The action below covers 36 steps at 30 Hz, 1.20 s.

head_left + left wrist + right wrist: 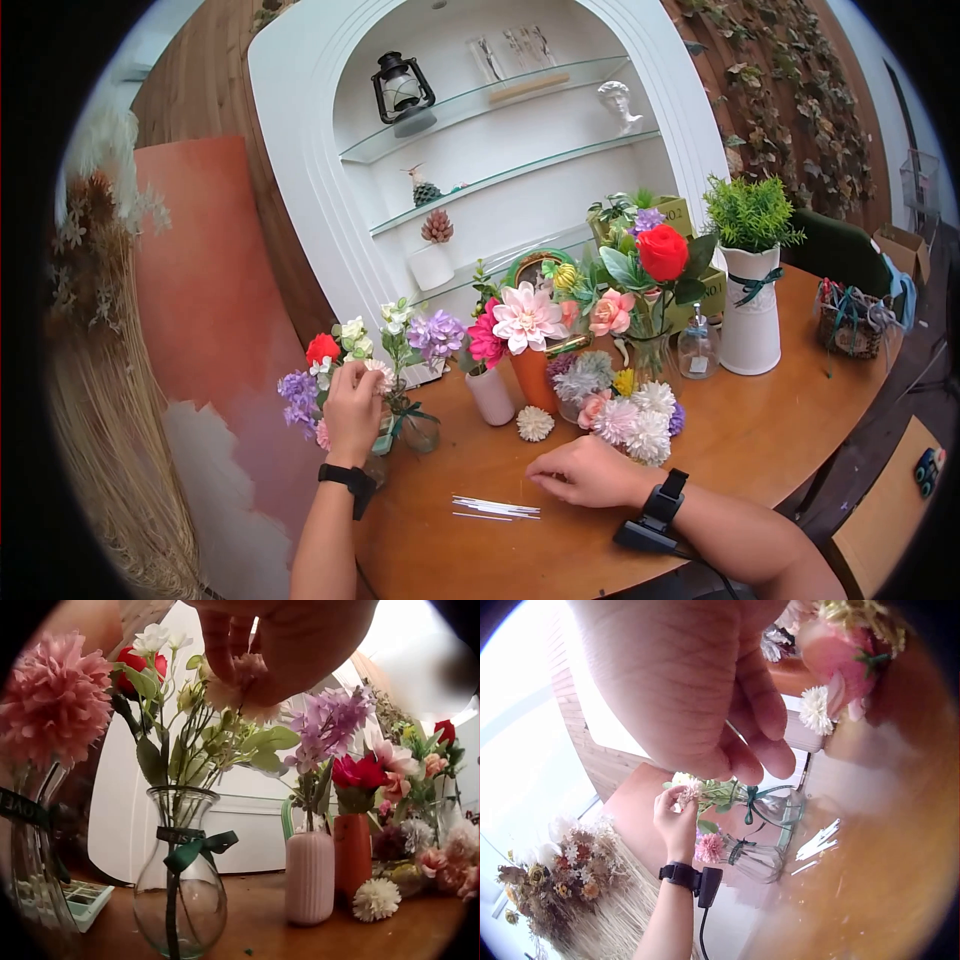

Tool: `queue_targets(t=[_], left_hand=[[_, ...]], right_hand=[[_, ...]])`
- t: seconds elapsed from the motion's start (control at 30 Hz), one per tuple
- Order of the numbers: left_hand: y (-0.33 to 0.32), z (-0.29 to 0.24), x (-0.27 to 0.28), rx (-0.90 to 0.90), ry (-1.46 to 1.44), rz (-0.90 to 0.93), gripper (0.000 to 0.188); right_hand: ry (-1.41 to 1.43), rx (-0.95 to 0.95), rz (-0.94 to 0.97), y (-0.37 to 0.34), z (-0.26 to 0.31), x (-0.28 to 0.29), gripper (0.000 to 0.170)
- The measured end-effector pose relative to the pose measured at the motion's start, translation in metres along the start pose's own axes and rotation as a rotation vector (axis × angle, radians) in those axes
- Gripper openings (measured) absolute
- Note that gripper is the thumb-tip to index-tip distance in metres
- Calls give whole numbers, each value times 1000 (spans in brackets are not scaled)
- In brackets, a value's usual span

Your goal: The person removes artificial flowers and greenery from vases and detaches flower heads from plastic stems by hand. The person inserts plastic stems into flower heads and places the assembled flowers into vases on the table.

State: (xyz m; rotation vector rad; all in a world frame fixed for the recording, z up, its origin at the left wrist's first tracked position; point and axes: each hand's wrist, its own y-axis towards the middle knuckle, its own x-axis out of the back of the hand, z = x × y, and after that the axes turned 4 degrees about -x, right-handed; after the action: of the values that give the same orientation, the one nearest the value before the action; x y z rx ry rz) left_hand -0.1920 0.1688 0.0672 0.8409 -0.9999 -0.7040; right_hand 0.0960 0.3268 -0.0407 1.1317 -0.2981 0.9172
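Note:
My left hand (353,415) pinches a pale pink flower (244,688) from above, among white blooms and green stems. Those stems stand in a round glass vase (180,900) with a dark green ribbon (199,849) round its neck. In the left wrist view the hand (300,634) covers part of the bloom. My right hand (590,472) is low over the table, its fingers loosely bent, and nothing shows in them in the right wrist view (682,682). Left of it lie thin white sticks (495,508).
A pink vase (490,396), an orange pot (532,378) and a loose cream flower (535,424) stand or lie between the hands on the table (450,570). Beyond my right hand are pale pom-pom flowers (648,435), a glass bottle (698,350) and a tall white vase (750,330).

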Motion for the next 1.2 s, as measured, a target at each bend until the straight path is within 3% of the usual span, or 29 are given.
queue_targets(t=[0.03, 0.43, 0.53, 1.2], left_hand=[[-1, 1, -1, -67, 73, 21, 22], [-3, 6, -2, -88, 65, 104, 22], [-4, 1, 2, -24, 86, 190, 22], [-6, 5, -6, -78, 138, 227, 12]], right_hand=[[3, 0, -4, 0, 0, 0, 17], [-41, 11, 48, -1, -5, -4, 14], [-32, 22, 46, 0, -4, -4, 14], [-59, 14, 81, -1, -6, -4, 14]])
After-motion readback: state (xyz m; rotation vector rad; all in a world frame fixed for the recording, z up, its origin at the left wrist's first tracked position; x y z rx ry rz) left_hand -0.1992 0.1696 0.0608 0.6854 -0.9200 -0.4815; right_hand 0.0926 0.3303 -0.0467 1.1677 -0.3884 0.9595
